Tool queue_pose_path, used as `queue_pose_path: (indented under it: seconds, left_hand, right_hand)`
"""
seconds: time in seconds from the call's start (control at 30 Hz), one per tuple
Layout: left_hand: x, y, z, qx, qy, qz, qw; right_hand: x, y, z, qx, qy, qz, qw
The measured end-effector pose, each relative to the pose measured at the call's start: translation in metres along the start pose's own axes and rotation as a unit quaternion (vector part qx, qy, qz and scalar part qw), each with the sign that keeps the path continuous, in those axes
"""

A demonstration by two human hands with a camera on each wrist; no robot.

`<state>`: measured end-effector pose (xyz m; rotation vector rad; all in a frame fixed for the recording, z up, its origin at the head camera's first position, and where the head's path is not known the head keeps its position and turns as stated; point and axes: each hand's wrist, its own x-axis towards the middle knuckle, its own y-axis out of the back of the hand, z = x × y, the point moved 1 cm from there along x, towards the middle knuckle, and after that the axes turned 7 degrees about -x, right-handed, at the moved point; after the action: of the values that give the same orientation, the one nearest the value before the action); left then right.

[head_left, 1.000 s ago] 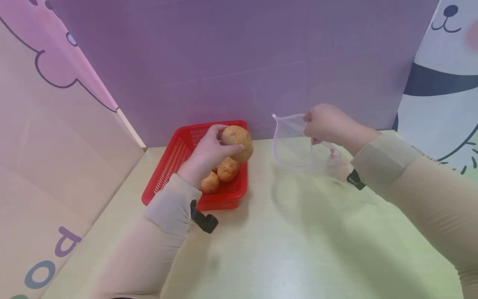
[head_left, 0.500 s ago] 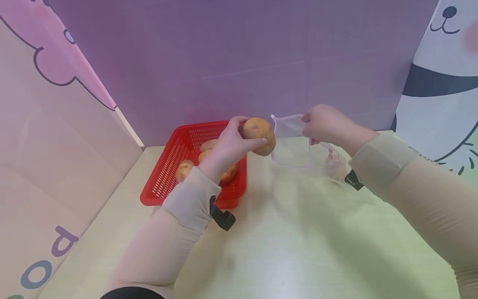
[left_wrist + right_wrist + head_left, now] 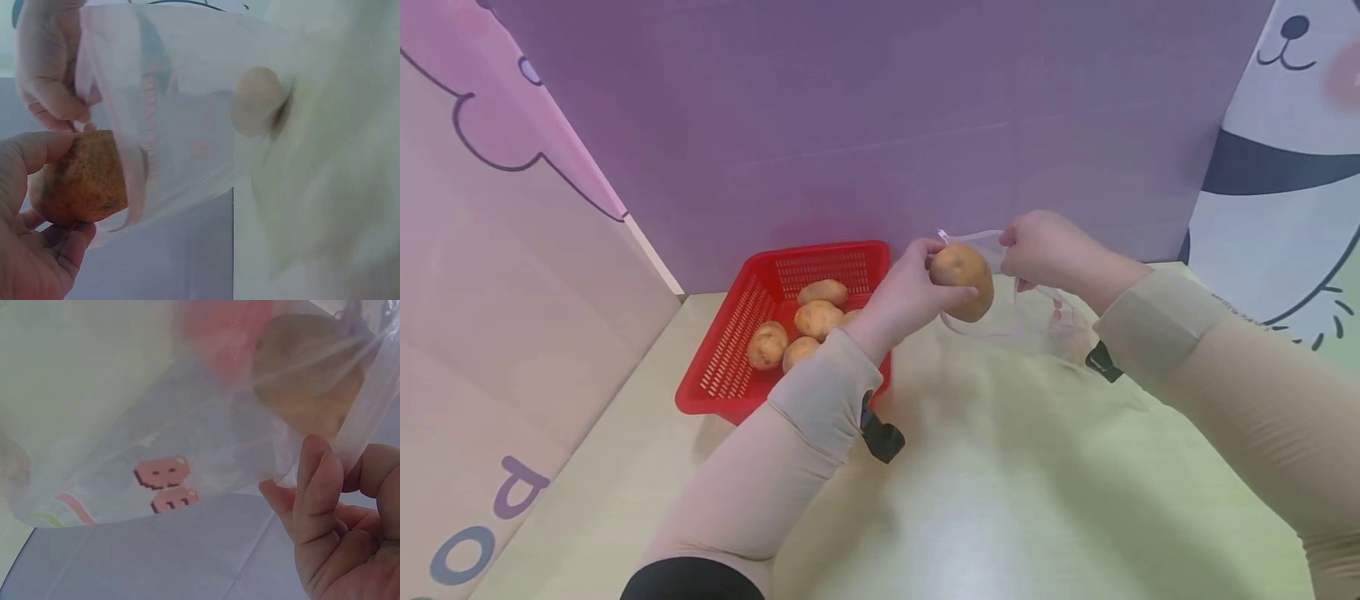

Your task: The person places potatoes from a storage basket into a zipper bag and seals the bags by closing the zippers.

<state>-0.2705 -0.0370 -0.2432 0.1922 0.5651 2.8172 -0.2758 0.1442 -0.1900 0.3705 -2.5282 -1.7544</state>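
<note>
My left hand (image 3: 906, 296) grips a large brown potato (image 3: 964, 282) at the mouth of a clear zip bag (image 3: 1000, 321). In the left wrist view the potato (image 3: 84, 181) is partly inside the bag's pink-edged opening. My right hand (image 3: 1048, 250) pinches the rim of the bag and holds it up with its mouth spread. Another potato (image 3: 259, 100) shows through the plastic at the bag's far end. Red printing marks the bag (image 3: 165, 478) in the right wrist view.
A red perforated basket (image 3: 715, 379) with several potatoes (image 3: 818, 319) stands left of the bag on the pale table (image 3: 1000, 500). A purple partition (image 3: 887, 125) rises behind, and printed panels flank both sides.
My left hand has carried the potato rightward from over the basket to the bag's mouth. The right hand has stayed almost in place, still holding the bag.
</note>
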Motion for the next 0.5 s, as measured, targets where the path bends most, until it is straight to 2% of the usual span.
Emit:
queue_pose_path:
  seconds: [0.33,0.5]
  left_hand:
    - [0.009,-0.018,-0.007,0.068,0.029,-0.069,0.9949]
    - [0.012,-0.028,-0.012,0.065,0.005,-0.104,0.9924]
  right_hand:
    - [0.001,-0.002,-0.002,-0.001,0.004,0.003,1.0]
    - [0.002,-0.003,-0.005,0.0,0.007,0.003,1.0]
